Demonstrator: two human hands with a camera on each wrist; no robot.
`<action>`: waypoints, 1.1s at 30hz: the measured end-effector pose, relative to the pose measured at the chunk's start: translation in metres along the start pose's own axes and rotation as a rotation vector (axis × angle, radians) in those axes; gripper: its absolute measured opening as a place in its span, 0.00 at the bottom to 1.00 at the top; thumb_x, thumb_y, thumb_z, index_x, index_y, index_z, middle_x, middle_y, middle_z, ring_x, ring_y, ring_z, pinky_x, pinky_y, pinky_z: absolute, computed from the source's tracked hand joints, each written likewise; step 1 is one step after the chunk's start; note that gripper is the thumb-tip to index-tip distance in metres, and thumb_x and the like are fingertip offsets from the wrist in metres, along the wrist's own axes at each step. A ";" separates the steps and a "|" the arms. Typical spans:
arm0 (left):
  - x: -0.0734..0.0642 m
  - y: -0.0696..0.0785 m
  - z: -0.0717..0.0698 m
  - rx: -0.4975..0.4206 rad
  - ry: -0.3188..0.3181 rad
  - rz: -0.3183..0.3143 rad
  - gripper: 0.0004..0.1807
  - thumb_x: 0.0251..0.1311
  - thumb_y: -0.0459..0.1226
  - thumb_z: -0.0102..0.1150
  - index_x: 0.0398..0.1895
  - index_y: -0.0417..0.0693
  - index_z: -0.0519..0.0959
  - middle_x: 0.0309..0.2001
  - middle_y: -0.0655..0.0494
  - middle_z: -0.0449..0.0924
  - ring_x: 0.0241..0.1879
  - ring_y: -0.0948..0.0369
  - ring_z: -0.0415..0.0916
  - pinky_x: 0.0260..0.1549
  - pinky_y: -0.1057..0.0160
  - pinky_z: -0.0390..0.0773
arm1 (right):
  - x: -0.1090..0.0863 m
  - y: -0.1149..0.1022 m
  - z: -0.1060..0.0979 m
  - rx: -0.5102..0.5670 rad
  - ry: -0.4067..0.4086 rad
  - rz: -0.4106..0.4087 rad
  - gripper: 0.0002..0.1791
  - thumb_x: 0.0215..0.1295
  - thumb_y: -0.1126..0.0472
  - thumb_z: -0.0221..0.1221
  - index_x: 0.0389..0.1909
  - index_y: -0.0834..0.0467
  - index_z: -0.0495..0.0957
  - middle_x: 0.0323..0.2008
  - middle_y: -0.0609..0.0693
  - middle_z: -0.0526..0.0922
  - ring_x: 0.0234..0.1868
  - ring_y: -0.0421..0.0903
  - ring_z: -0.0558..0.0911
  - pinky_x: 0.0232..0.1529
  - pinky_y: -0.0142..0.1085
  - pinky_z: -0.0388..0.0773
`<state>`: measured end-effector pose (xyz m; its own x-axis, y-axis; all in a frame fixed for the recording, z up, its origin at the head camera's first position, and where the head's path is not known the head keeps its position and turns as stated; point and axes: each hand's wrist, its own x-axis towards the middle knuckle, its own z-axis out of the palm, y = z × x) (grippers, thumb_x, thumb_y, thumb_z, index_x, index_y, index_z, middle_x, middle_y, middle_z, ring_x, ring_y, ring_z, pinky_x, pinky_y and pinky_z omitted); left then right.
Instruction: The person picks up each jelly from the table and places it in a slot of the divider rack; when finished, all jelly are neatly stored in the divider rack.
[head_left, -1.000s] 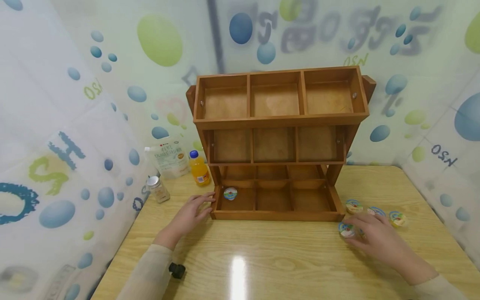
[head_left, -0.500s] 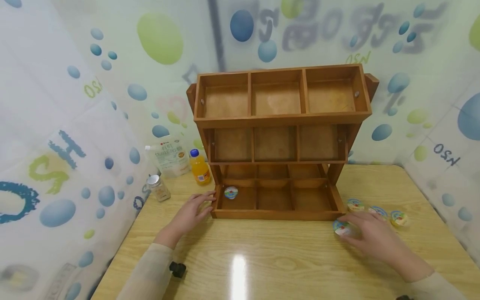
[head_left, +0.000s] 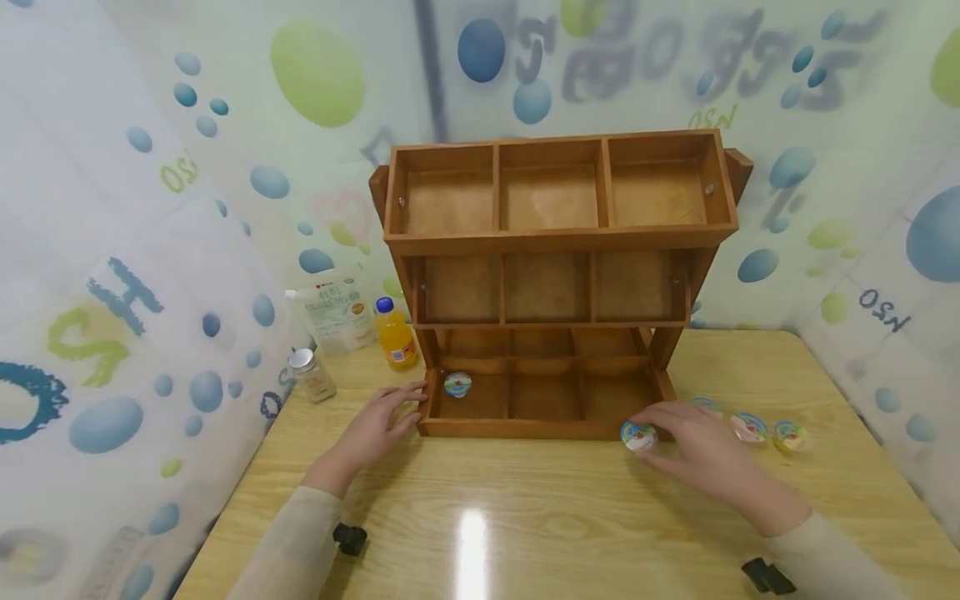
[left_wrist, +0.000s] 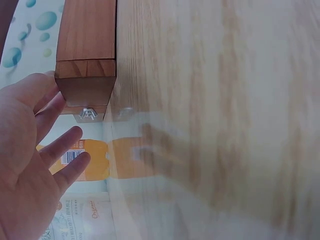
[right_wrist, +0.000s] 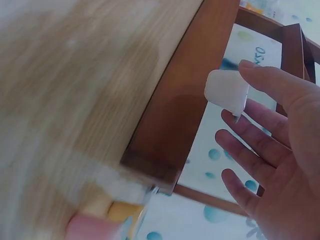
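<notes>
On the far left of the pale wood-grain worktop [head_left: 555, 517] stands a clear jar with a silver lid [head_left: 312, 377], and behind it leans a white and green printed pouch [head_left: 333, 317]. The left hand [head_left: 372, 432] comes in from a cream sleeve [head_left: 292, 537] – its fingers are spread and loosely extended, with fingertips touching the left end of the rack's lowest tier, gripping nothing. Just behind that hand is a bottle of orange drink with a blue cap [head_left: 396, 335], upright beside the rack. The brown wooden three-tier rack [head_left: 555, 242] fills the middle, each tier split into three compartments; in the left compartment of the lowest tier sits a small round cup with a blue-edged printed lid [head_left: 457, 384]. At the rack's lower right end, a small white cup with a round printed lid [head_left: 638, 436] is pinched between thumb and index finger of the right hand [head_left: 701, 454] – the other fingers lie apart from it, as the right wrist view shows. The cup is in front of the lowest tier's front board. Farther right on the worktop lie a partly hidden cup [head_left: 707, 403], a pink cup [head_left: 749, 427] and a yellow cup [head_left: 791, 437], near one another.
</notes>
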<state>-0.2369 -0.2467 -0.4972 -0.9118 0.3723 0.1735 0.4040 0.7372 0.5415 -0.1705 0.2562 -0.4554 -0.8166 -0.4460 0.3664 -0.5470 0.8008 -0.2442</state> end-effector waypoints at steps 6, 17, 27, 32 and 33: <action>-0.001 -0.001 -0.002 0.002 0.009 0.016 0.20 0.74 0.40 0.60 0.66 0.51 0.79 0.75 0.56 0.70 0.69 0.48 0.70 0.69 0.38 0.70 | 0.022 -0.012 0.008 0.050 -0.044 -0.012 0.22 0.57 0.51 0.76 0.53 0.49 0.86 0.50 0.44 0.87 0.53 0.50 0.84 0.57 0.58 0.77; -0.001 -0.003 0.000 0.011 0.033 0.035 0.19 0.73 0.40 0.61 0.65 0.50 0.80 0.74 0.57 0.72 0.68 0.48 0.71 0.68 0.38 0.72 | 0.075 -0.032 0.031 0.169 -0.082 -0.054 0.24 0.58 0.51 0.76 0.54 0.52 0.85 0.50 0.46 0.87 0.51 0.49 0.85 0.59 0.55 0.80; 0.000 0.000 -0.001 -0.002 0.023 0.027 0.21 0.74 0.39 0.60 0.68 0.50 0.78 0.74 0.55 0.72 0.68 0.47 0.70 0.68 0.37 0.71 | 0.111 -0.052 0.054 0.246 -0.138 -0.049 0.22 0.60 0.51 0.75 0.54 0.51 0.85 0.50 0.44 0.86 0.53 0.47 0.83 0.66 0.58 0.73; -0.001 -0.001 -0.001 -0.001 0.023 0.025 0.22 0.74 0.40 0.60 0.68 0.50 0.77 0.73 0.56 0.72 0.68 0.47 0.70 0.68 0.37 0.72 | 0.131 -0.060 0.068 0.270 -0.131 -0.083 0.22 0.59 0.53 0.76 0.53 0.52 0.85 0.50 0.45 0.87 0.53 0.46 0.84 0.65 0.54 0.76; -0.001 -0.001 -0.001 0.000 0.025 0.027 0.22 0.73 0.40 0.61 0.68 0.49 0.77 0.73 0.56 0.73 0.68 0.47 0.71 0.67 0.37 0.72 | 0.134 -0.063 0.070 0.277 -0.132 -0.084 0.22 0.59 0.53 0.76 0.53 0.52 0.85 0.50 0.45 0.87 0.54 0.47 0.84 0.66 0.54 0.75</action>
<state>-0.2369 -0.2485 -0.4970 -0.9021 0.3780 0.2082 0.4285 0.7274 0.5360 -0.2588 0.1180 -0.4535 -0.7737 -0.5681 0.2805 -0.6279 0.6280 -0.4598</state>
